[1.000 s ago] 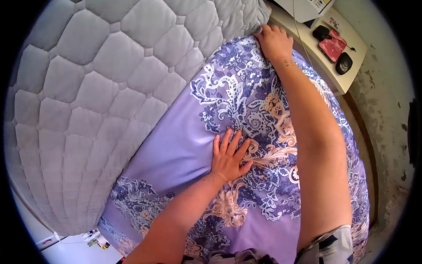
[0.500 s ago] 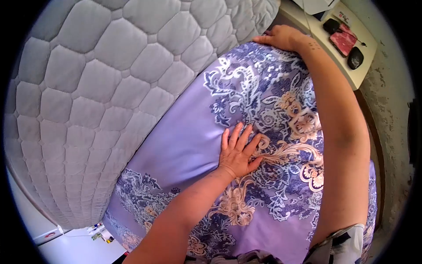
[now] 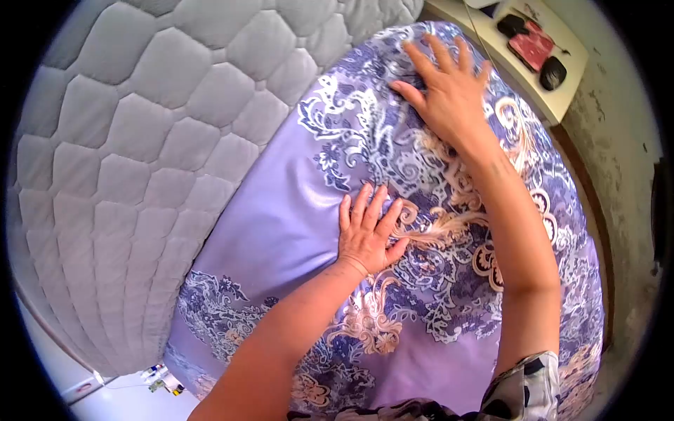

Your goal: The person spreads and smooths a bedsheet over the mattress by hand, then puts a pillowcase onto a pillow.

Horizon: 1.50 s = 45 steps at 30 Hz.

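A purple patterned bed sheet [image 3: 281, 210] with white, navy and peach scrollwork covers the surface under both hands. My left hand [image 3: 366, 235] lies flat on its middle, fingers apart, beside a peach scroll motif. Farther up, my right hand [image 3: 449, 95] rests on the patterned part near the far end, its fingers spread and nothing in them. Small creases run through the plain purple cloth to the left of my left hand.
A grey quilted headboard or mattress-like panel [image 3: 154, 119] stands along the left. At the upper right, a cream bedside table [image 3: 562, 109] carries a red-patterned item [image 3: 531, 45] and a black computer mouse [image 3: 553, 72]. A worn wall [image 3: 618, 175] borders the right side.
My right hand has let go of the sheet's far edge and moved back onto its top, fingers now spread. My left hand stays flat in about the same place. The view has shifted slightly.
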### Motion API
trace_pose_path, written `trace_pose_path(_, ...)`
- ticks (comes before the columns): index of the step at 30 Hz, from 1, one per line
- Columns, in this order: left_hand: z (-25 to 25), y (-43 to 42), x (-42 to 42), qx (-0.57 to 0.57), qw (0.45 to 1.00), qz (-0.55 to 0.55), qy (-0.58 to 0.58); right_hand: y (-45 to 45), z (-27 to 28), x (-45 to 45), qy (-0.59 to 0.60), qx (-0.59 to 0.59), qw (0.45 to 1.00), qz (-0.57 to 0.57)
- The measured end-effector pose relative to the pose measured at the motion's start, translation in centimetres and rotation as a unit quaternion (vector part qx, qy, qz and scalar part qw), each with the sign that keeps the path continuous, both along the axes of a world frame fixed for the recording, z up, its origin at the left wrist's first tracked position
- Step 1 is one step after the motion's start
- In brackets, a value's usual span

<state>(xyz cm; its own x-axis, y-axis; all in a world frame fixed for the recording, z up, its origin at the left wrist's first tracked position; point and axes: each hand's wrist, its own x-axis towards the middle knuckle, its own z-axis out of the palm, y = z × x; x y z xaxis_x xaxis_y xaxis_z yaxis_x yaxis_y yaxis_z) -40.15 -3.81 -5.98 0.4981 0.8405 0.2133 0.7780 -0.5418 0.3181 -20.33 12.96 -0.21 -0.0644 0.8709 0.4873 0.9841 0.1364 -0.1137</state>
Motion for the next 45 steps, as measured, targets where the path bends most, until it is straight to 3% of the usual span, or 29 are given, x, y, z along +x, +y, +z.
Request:
trace_pose_path(2, 0.1, -0.2, 0.1, -0.006, 1.0, -0.003, 0.011, 2.8, -4.6, 0.3, -0.014, -0.049, 0.998, -0.038)
trace_pose_path(6, 0.2, -0.2, 0.3, 0.001, 1.0, 0.0, 0.023, 5.7, -2.9, 0.3, 0.034, -0.164, 0.985, -0.049)
trace_pose_path(9, 0.4, 0.0, 0.2, 0.006, 1.0, -0.007, 0.017, 2.8, -2.7, 1.2, 0.057, -0.061, 0.995, -0.049)
trace_pose_path(10, 0.4, 0.0, 0.2, 0.004, 1.0, -0.005, 0.012, -0.7, -1.5, 1.5, 0.114, -0.011, 0.993, -0.019)
trace_pose_path(13, 0.4, 0.1, 0.2, 0.007, 1.0, -0.008, 0.008, -15.0, 2.1, 1.7, 0.145, -0.057, 0.988, -0.015)
trace_pose_path(16, 0.2, 0.2, 0.1, 0.004, 1.0, -0.009, 0.021, -30.9, 2.0, 0.6, 0.184, -0.168, 0.967, -0.047)
trace_pose_path(19, -0.1, 0.1, 0.1, 0.013, 0.999, -0.016, 0.028, -46.2, 1.5, -0.5, 0.139, -0.246, 0.948, -0.143)
trace_pose_path(22, -0.2, 0.1, 0.3, 0.031, 0.999, -0.021, 0.028, -54.0, 1.0, -1.2, 0.097, -0.344, 0.881, -0.31)
trace_pose_path(27, -0.3, 0.6, 0.4, 0.064, 0.997, -0.029, 0.023, -54.5, -3.4, -0.8, 0.043, -0.246, 0.902, -0.351)
trace_pose_path(45, -1.7, 0.8, 0.3, 0.097, 0.995, -0.013, 0.004, -55.5, -4.4, -0.7, 0.044, -0.183, 0.913, -0.363)
